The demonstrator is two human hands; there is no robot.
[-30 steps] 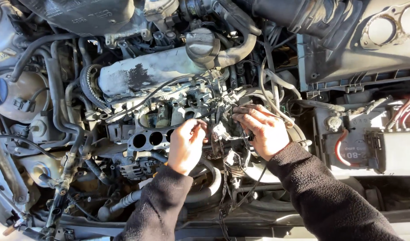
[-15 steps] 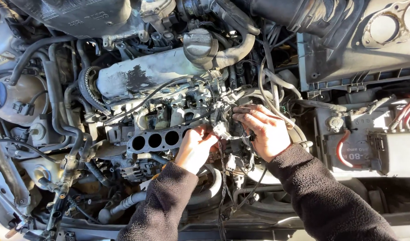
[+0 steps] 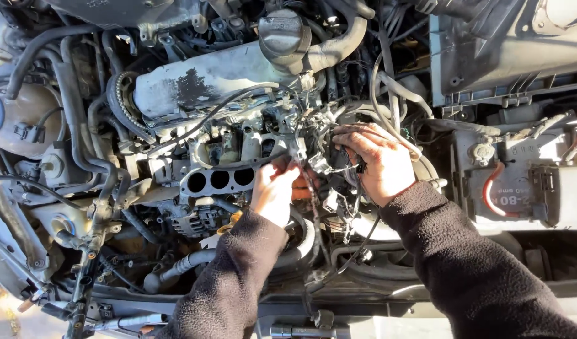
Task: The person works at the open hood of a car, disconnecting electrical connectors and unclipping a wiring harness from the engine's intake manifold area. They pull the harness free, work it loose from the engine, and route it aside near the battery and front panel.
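Note:
I look down into an open car engine bay. My left hand rests against the right end of a grey intake manifold with three round ports, fingers reaching into a tangle of wires and connectors. My right hand is curled over the same wire bundle from the right, fingertips gripping black wires and a small connector. Both arms wear dark fleece sleeves. What the left fingers pinch is hidden by the wiring.
A dirty silver valve cover with a black oil filler cap lies above the hands. Black hoses run on the left, a coolant tank at far left. A battery with red cable sits right.
My left hand has shifted right and slightly down, from the manifold's ports toward the wire bundle. The right hand stays on the wires.

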